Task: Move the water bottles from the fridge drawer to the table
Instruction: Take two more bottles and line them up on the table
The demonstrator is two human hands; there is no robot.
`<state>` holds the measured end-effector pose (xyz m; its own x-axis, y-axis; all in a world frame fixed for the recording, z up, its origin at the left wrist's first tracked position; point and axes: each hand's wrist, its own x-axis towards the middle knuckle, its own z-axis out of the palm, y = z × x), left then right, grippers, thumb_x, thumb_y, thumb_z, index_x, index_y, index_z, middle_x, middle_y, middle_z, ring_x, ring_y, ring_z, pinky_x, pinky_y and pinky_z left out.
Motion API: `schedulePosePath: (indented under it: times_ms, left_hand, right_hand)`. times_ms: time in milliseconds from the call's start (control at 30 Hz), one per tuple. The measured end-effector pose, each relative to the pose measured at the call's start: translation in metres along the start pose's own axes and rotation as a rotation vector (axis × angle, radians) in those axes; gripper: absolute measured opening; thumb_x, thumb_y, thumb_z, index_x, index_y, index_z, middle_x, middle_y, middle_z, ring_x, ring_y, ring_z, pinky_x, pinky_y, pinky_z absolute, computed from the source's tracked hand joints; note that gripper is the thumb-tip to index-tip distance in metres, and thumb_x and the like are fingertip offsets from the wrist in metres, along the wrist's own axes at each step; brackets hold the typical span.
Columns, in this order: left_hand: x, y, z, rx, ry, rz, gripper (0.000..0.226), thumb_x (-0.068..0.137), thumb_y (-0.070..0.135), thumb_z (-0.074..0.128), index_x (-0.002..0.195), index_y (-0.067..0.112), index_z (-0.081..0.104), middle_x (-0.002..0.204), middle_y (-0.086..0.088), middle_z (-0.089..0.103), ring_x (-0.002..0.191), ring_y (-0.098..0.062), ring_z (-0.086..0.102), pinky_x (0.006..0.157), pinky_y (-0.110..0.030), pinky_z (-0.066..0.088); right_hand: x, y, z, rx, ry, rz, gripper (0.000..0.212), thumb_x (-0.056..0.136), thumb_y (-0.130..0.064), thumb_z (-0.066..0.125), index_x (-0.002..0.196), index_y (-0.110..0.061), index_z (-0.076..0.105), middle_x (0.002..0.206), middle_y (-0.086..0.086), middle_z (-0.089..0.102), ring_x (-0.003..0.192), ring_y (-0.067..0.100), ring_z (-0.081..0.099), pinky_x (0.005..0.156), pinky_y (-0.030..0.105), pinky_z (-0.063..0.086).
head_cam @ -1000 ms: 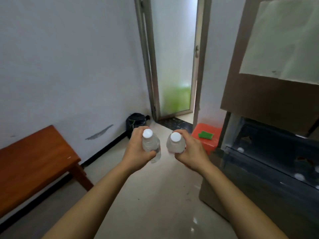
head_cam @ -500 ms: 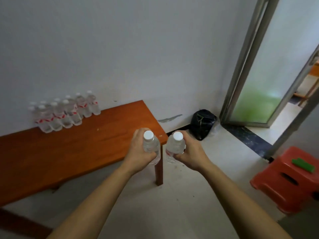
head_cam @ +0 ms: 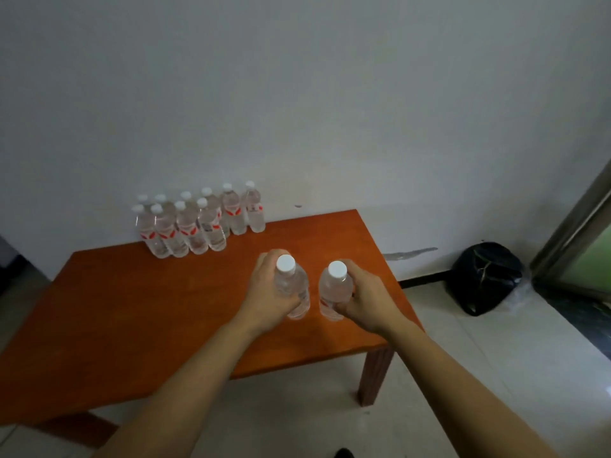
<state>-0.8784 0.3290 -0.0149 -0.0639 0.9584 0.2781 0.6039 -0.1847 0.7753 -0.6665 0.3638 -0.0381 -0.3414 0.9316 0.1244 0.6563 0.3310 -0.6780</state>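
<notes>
My left hand (head_cam: 264,292) grips a clear water bottle with a white cap (head_cam: 292,285), held upright above the right part of the orange-brown wooden table (head_cam: 132,309). My right hand (head_cam: 367,299) grips a second, similar bottle (head_cam: 334,289) just to the right of the first. The two bottles are a small gap apart. Several more bottles with red labels (head_cam: 195,223) stand in two rows at the table's back edge, against the wall. The fridge drawer is out of view.
A black plastic bag (head_cam: 484,277) lies on the pale tiled floor by the wall at the right. A metal door frame (head_cam: 575,226) rises at the far right. The table's front right leg (head_cam: 375,375) stands near my right forearm.
The view has swung left from the fridge and doorway to the table. Both hands, each still holding its bottle, now hover over the table's right part.
</notes>
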Motion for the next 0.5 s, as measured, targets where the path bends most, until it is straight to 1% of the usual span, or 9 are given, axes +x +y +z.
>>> schedulePosePath:
  times_ms: [100,133,200,267,367,433,500]
  left_hand:
    - [0.058,-0.018,-0.002,0.045,-0.010,-0.026,0.069,0.063,0.011,0.087,0.108,0.042,0.045,0.114,0.002,0.046,0.102,-0.008,0.051,0.081,-0.022,0.043]
    - [0.076,-0.024,-0.005,0.052,-0.005,-0.037,0.068,0.063,0.012,0.086,0.106,0.044,0.044,0.113,0.003,0.047,0.102,-0.006,0.051,0.080,-0.024,0.044]
    - [0.108,-0.038,-0.010,0.072,0.012,-0.047,0.062,0.062,0.018,0.085,0.102,0.046,0.046,0.109,0.006,0.050,0.099,-0.002,0.052,0.077,-0.026,0.046]
    - [0.136,-0.050,-0.017,0.110,0.020,-0.063,0.054,0.065,0.021,0.084,0.101,0.042,0.050,0.105,0.009,0.054,0.095,-0.002,0.055,0.074,-0.025,0.047]
    - [0.168,-0.066,-0.031,0.230,0.002,-0.106,0.039,0.074,0.024,0.081,0.104,0.023,0.057,0.100,0.007,0.058,0.090,-0.007,0.055,0.074,-0.028,0.048]
    - [0.191,-0.088,-0.041,0.313,-0.026,-0.113,0.036,0.077,0.033,0.079,0.105,0.022,0.058,0.100,0.007,0.059,0.092,-0.011,0.054,0.075,-0.030,0.047]
    - [0.212,-0.118,-0.050,0.341,-0.068,-0.134,0.036,0.080,0.041,0.076,0.107,0.026,0.056,0.100,0.010,0.060,0.091,-0.010,0.056,0.075,-0.034,0.051]
  right_hand:
    - [0.069,0.014,0.004,0.019,-0.024,-0.016,0.067,0.076,-0.022,0.082,0.132,-0.032,0.047,0.124,-0.007,0.061,0.113,0.013,0.058,0.095,0.034,0.052]
    - [0.090,0.017,0.005,0.020,-0.033,-0.020,0.068,0.077,-0.023,0.081,0.134,-0.032,0.046,0.127,-0.005,0.059,0.115,0.014,0.056,0.097,0.032,0.049]
    - [0.132,0.020,0.006,0.006,-0.052,-0.022,0.074,0.078,-0.022,0.081,0.141,-0.030,0.043,0.135,-0.001,0.051,0.122,0.018,0.051,0.099,0.026,0.039]
    - [0.171,0.022,0.011,-0.013,-0.081,-0.025,0.076,0.080,-0.023,0.081,0.144,-0.029,0.041,0.140,0.001,0.044,0.125,0.019,0.048,0.097,0.024,0.034]
    - [0.220,0.021,0.026,-0.041,-0.160,-0.041,0.078,0.078,-0.023,0.082,0.144,-0.030,0.041,0.139,0.001,0.044,0.125,0.020,0.048,0.095,0.023,0.033]
    - [0.254,0.021,0.041,-0.076,-0.195,-0.043,0.082,0.075,-0.022,0.084,0.144,-0.029,0.042,0.137,0.001,0.049,0.125,0.021,0.049,0.096,0.024,0.034]
    - [0.285,0.020,0.058,-0.116,-0.202,-0.056,0.082,0.072,-0.024,0.086,0.142,-0.028,0.044,0.133,0.002,0.054,0.121,0.022,0.053,0.096,0.028,0.040]
